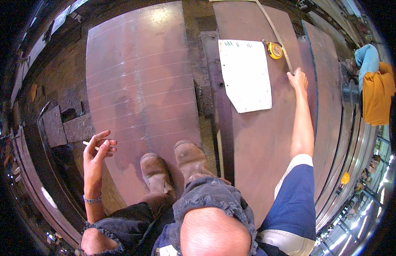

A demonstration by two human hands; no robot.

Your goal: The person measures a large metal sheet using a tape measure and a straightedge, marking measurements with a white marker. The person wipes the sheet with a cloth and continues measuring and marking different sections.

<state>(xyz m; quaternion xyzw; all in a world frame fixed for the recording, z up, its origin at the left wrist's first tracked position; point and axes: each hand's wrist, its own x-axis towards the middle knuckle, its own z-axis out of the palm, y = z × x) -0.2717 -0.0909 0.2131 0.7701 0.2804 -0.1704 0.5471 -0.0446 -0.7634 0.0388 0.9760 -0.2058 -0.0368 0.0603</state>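
My left hand [97, 149] is raised beside the near left part of a reddish-brown steel plate [164, 98], a thin white chalk stick [90, 145] held between its fingers. Thin pale lines run across that plate. On the right, my outstretched right hand [298, 80] is closed round the near end of a long flat steel square [275, 32]. Its long leg runs away over a second steel plate [257, 141], and its corner shows at the far edge. Left of the square lie a yellow tape measure [275, 50] and a white sheet [246, 77] with a cut corner and dark marks.
My boots [156, 170] stand on the lined plate. A dark strip of floor [202, 94] separates the two plates. Farther right are more stacked plates [330, 106] and a person in an orange top [377, 96]. Dark metal offcuts [76, 128] lie at the left.
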